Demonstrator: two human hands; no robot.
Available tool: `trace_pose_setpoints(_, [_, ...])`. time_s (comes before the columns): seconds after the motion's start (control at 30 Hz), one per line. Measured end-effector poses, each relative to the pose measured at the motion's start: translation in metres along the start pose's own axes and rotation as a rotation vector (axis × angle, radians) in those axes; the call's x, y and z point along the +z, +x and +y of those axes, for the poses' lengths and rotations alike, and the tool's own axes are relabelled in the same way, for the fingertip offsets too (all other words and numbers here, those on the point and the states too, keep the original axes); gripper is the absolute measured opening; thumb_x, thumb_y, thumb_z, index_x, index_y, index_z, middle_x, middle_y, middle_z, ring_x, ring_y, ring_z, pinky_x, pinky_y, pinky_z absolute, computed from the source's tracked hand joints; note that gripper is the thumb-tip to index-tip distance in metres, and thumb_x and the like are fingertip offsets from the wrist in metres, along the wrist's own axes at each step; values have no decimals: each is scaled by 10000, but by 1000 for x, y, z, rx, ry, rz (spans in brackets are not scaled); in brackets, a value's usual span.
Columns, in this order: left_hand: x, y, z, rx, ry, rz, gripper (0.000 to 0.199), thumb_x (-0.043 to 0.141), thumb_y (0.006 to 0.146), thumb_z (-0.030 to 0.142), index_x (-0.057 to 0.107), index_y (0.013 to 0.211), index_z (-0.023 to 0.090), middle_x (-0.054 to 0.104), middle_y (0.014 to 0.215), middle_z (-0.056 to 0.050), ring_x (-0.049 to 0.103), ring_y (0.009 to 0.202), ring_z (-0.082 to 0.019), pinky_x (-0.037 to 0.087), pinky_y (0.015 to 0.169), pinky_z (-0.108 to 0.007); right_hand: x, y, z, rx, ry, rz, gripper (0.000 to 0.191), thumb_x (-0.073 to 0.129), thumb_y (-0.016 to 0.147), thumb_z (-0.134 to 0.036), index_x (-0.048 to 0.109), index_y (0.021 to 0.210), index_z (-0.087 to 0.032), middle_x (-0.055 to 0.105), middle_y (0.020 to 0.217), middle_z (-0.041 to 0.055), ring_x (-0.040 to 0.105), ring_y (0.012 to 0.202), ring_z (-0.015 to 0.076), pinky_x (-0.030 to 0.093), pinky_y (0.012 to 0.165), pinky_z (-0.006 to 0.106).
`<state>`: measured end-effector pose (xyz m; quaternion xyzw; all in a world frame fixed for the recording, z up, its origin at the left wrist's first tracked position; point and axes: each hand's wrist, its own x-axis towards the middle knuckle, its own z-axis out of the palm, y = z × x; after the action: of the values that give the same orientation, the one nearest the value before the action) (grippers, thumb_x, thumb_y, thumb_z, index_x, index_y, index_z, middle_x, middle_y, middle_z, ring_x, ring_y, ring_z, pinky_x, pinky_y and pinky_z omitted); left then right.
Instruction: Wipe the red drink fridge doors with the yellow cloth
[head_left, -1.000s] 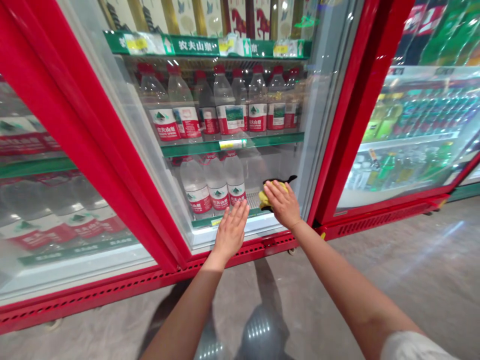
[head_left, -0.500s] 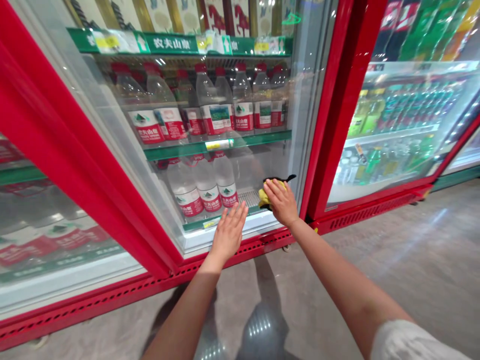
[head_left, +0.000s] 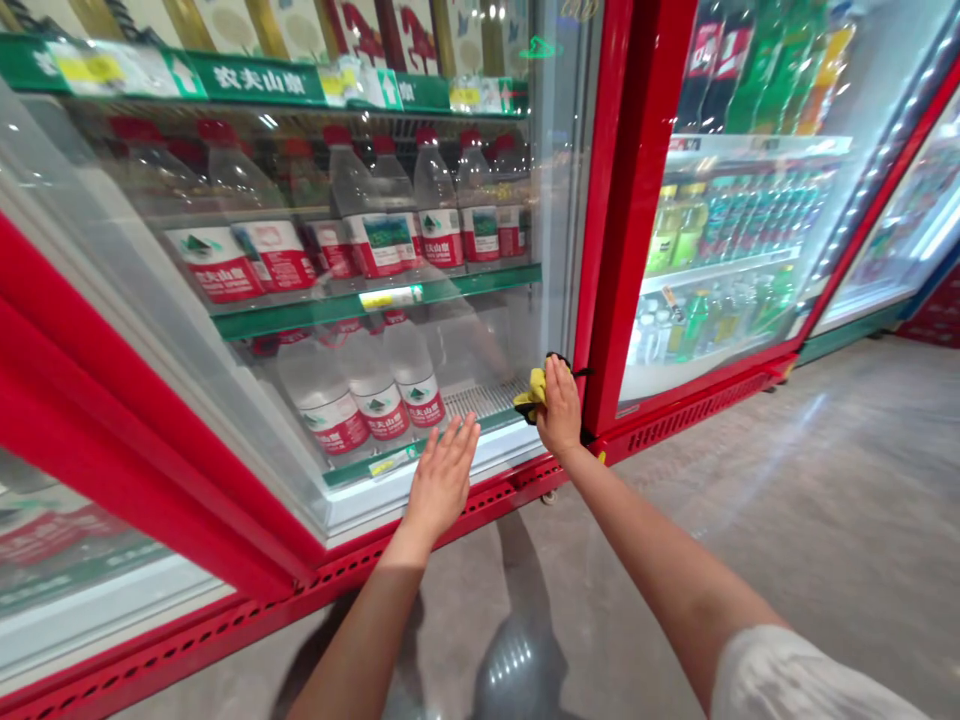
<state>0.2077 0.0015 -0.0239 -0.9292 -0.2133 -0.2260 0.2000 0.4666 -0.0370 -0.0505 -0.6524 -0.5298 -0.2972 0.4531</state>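
Observation:
My right hand [head_left: 559, 408] presses a yellow and black cloth [head_left: 534, 393] against the lower right of a glass fridge door [head_left: 487, 340], close to its red frame. The cloth is bunched under the fingers, and a dark end sticks out on the right. Lower and to the left, my left hand [head_left: 441, 478] is stretched out flat with nothing in it, at the bottom of the glass. Whether its palm touches the glass I cannot tell. Behind the door, large water bottles [head_left: 386, 405] with red and white labels stand on the bottom shelf.
A green-edged shelf [head_left: 480, 290] inside carries more red-capped bottles [head_left: 439, 215]. Red door frames [head_left: 622, 200] divide the fridges. On the right, another fridge holds soft drink bottles [head_left: 772, 80]. A red vented base [head_left: 487, 505] runs above the grey floor [head_left: 712, 530].
My right hand has shifted with the cloth across the glass, closer to the door's right frame, and turned more upright. The view has swung right; my left hand stays flat and low.

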Motion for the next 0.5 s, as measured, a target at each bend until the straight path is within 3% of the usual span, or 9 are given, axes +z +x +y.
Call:
trace_pose_setpoints(0.07, [0,1,2,-1,-1,-2,772,489,862,68,308,1607,159,289,1672,-92,222,1572,-255,243,1285,-491,4,-15,2,54,-14,13,972,442,787,1,32,1654,-152,264,1685,172,214,1575,284,342,1233,549])
trace_pose_setpoints(0.13, [1,2,4,4,1,-8,767,484,859,65,319,1603,155,290,1672,-90,231,1569,-260,248,1282,-496,7,-21,1,12,-25,-23,974,446,784,3,41,1655,-161,270,1683,171,218,1573,289,349,1227,550])
trace_pose_setpoints(0.3, [6,6,8,7,6,-11,764,498,850,73,339,1594,143,306,1664,-104,254,1561,-277,271,1273,-495,-2,5,16,-139,-52,-91,875,465,820,-16,198,1637,-180,363,1647,155,248,1565,280,275,1253,566])
trace_pose_setpoints(0.5, [9,9,9,14,-8,19,831,491,836,58,261,1625,179,305,1664,-94,264,1556,-270,290,1268,-497,0,-9,45,45,-71,12,983,444,738,26,139,1649,-185,324,1665,158,259,1561,289,329,1226,574])
